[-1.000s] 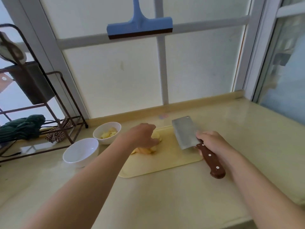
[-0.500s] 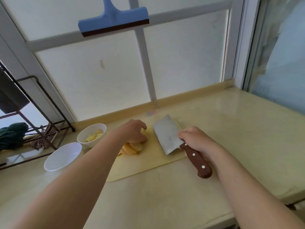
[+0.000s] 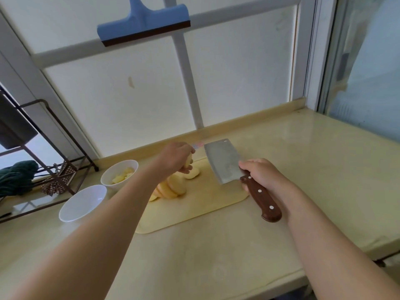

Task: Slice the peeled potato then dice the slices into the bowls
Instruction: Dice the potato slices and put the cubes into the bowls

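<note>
The left hand (image 3: 176,156) pinches one potato slice (image 3: 189,161) just above the board (image 3: 205,204), seemingly singling it out for dicing, while the other slices (image 3: 171,187) lie fanned beside it. The right hand (image 3: 259,173) clamps the cleaver (image 3: 223,162) by its handle, blade tilted aside, clear of the fingers. Dice fill the far bowl (image 3: 121,166); the near bowl (image 3: 83,203) waits.

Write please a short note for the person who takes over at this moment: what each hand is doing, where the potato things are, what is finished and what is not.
Left hand: pinches one potato piece above the cutting board.
Right hand: grips the cleaver by its brown handle, blade over the board's right part.
On the board: potato slices leaning on one another, a single slice beside them.
Far bowl holds diced potato; near bowl shows nothing inside.
Done: the potato looks sliced, one batch diced.
Left: dice the slices into the bowls.
</note>
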A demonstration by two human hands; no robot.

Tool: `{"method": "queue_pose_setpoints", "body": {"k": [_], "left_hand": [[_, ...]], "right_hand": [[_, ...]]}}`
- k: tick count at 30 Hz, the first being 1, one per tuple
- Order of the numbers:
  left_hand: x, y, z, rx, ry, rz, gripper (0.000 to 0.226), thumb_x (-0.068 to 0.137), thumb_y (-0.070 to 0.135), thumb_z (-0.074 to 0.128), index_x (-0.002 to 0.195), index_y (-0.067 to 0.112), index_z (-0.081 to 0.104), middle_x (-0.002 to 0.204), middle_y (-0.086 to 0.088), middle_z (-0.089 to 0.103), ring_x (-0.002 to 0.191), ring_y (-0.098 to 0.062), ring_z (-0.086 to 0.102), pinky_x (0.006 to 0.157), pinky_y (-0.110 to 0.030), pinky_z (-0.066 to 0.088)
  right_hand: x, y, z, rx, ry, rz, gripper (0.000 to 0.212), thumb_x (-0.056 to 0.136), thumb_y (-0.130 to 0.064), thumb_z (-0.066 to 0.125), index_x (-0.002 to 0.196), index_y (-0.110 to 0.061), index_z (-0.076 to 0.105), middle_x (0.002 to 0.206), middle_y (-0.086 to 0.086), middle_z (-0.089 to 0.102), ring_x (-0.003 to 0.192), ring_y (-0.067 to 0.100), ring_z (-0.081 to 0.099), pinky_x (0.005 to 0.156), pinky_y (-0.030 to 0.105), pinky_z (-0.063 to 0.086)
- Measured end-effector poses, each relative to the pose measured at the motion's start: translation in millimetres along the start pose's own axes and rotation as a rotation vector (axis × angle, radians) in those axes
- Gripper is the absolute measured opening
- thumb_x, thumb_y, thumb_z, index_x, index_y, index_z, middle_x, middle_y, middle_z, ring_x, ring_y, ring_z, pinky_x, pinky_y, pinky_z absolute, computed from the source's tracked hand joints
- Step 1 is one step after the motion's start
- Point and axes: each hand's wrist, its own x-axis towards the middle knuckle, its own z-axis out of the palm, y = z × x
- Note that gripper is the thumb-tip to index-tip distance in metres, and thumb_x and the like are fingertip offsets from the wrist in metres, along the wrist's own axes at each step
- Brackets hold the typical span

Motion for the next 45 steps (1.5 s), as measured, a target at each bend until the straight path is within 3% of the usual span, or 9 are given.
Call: {"method": "queue_pose_setpoints", "body": {"k": [4, 8, 16, 21, 26, 30, 34, 37, 45], "left_hand": [[-14.8, 6.7, 11.7, -0.519, -0.06, -0.202, 0.025, 0.096, 0.009, 0.043, 0.11, -0.004, 0.059, 0.103, -0.02, 0.049, 0.09, -0.043, 0.065, 0.08, -0.043, 0.06], [-20.3, 0.2, 23.2, -0.595, -0.051, -0.18, 0.02, 0.093, -0.004, 0.051, 0.11, -0.002, 0.06, 0.11, -0.02, 0.05, 0.097, -0.043, 0.066, 0.077, -0.042, 0.06], [-17.1, -21.9, 50.6, -0.246, 0.186, -0.072, 0.015, 0.083, 0.005, 0.073, 0.097, 0.01, 0.068, 0.102, -0.018, 0.068, 0.089, -0.031, 0.07, 0.076, -0.039, 0.061], [-18.3, -23.8, 53.3, -0.243, 0.082, -0.191, 0.013, 0.084, 0.001, 0.071, 0.094, -0.004, 0.064, 0.09, -0.016, 0.062, 0.065, -0.029, 0.069, 0.076, -0.046, 0.061], [-21.8, -30.2, 42.2, 0.163, 0.037, -0.068, 0.017, 0.081, 0.015, 0.068, 0.094, 0.005, 0.067, 0.088, -0.016, 0.072, 0.075, -0.026, 0.072, 0.075, -0.041, 0.061], [-24.7, -37.1, 38.7, 0.682, -0.039, 0.236, 0.043, 0.086, 0.031, 0.064, 0.128, 0.022, 0.06, 0.121, 0.003, 0.057, 0.108, -0.017, 0.056, 0.09, -0.03, 0.047], [-22.6, -51.0, 42.8, 0.737, -0.132, 0.484, 0.019, 0.089, 0.021, 0.059, 0.099, 0.01, 0.07, 0.104, -0.003, 0.065, 0.096, -0.018, 0.056, 0.088, -0.035, 0.048], [-16.6, -59.5, 45.8, 0.728, -0.079, 0.527, 0.024, 0.09, 0.023, 0.058, 0.087, 0.001, 0.066, 0.082, -0.01, 0.064, 0.081, -0.021, 0.054, 0.077, -0.041, 0.047], [-20.4, -56.9, 55.8, 0.727, -0.064, 0.56, 0.036, 0.091, 0.041, 0.042, 0.088, 0.016, 0.068, 0.094, -0.003, 0.06, 0.089, -0.025, 0.056, 0.079, -0.041, 0.049]], "right_hand": [[0.1, -1.2, -2.2, 0.088, 0.062, 0.003, 0.022, 0.101, -0.016, 0.054, 0.081, -0.005, 0.055, 0.05, 0.005, 0.054, 0.036, 0.02, 0.047, 0.04, 0.021, 0.037], [-7.5, -2.1, -3.9, 0.156, 0.146, -0.051, 0.023, 0.097, -0.012, 0.064, 0.075, -0.007, 0.057, 0.05, 0.004, 0.054, 0.036, 0.018, 0.046, 0.037, 0.02, 0.039], [-5.7, 1.9, -2.0, 0.137, 0.241, -0.103, 0.03, 0.091, -0.004, 0.065, 0.065, -0.009, 0.05, 0.051, 0.006, 0.052, 0.036, 0.019, 0.045, 0.037, 0.02, 0.037], [-1.5, 3.5, -1.4, 0.065, 0.224, -0.097, 0.026, 0.09, -0.006, 0.066, 0.069, -0.009, 0.051, 0.051, 0.005, 0.051, 0.038, 0.02, 0.046, 0.039, 0.022, 0.038], [0.9, 5.5, -0.2, -0.05, 0.172, -0.098, 0.023, 0.086, -0.005, 0.064, 0.069, -0.01, 0.049, 0.057, 0.01, 0.049, 0.043, 0.023, 0.047, 0.043, 0.025, 0.039], [1.3, 5.7, -0.1, -0.086, 0.164, -0.081, 0.028, 0.086, -0.005, 0.064, 0.066, -0.012, 0.047, 0.052, 0.006, 0.048, 0.044, 0.022, 0.046, 0.046, 0.028, 0.038], [0.0, 3.1, 0.6, -0.137, 0.15, -0.058, 0.021, 0.087, -0.004, 0.062, 0.07, -0.01, 0.05, 0.053, 0.006, 0.051, 0.045, 0.023, 0.048, 0.046, 0.027, 0.038], [-1.6, -3.4, -0.9, -0.174, 0.134, -0.025, 0.009, 0.087, -0.004, 0.061, 0.079, -0.007, 0.057, 0.055, 0.007, 0.052, 0.042, 0.023, 0.048, 0.046, 0.027, 0.039], [-23.8, -39.4, 9.3, -0.515, 0.001, 0.046, 0.011, 0.105, -0.01, 0.047, 0.099, -0.008, 0.056, 0.089, 0.021, 0.057, 0.052, 0.033, 0.068, 0.046, 0.037, 0.058]]}}
